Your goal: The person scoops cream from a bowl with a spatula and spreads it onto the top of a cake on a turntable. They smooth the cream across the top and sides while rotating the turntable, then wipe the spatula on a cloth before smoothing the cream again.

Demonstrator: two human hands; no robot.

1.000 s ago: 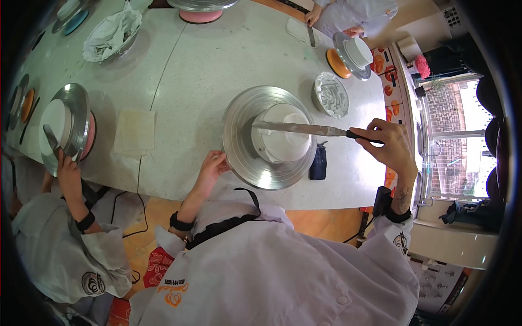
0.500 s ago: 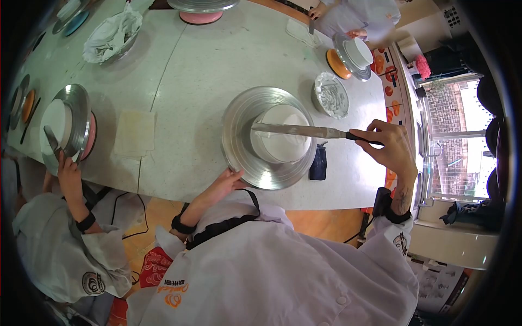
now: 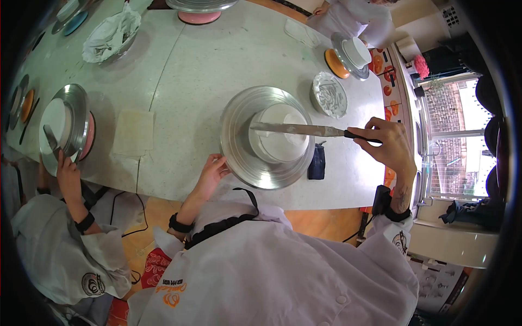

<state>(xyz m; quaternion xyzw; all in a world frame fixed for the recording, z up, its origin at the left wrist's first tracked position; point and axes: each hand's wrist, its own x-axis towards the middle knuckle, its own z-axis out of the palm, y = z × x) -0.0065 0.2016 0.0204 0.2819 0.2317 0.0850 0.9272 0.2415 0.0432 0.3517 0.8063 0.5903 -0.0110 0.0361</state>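
A round, white-coated cake point(image 3: 274, 149) stands on a silver metal cake turntable point(image 3: 239, 117). My right hand point(image 3: 389, 142) grips the black handle of a long palette knife point(image 3: 304, 129). The blade, smeared with white, lies level across the top of the cake, its tip near the left edge. My left hand point(image 3: 209, 176) is at the near-left rim of the turntable, with bent fingers against the edge. A bowl of white cream point(image 3: 329, 95) sits beyond the turntable to the right. Beside the turntable lies a small dark blue object point(image 3: 317, 163).
At left, a co-worker's hand point(image 3: 68, 176) holds a spatula over a white cake point(image 3: 54, 119) on another turntable. A folded cloth point(image 3: 134, 133) lies between. A cream-smeared bowl point(image 3: 114, 38) and further turntables stand farther back. Another person stands beyond the table's far right.
My left hand has shifted leftward and away from me along the turntable's rim. The knife and my right hand stay almost in place. The person at the far side has shifted.
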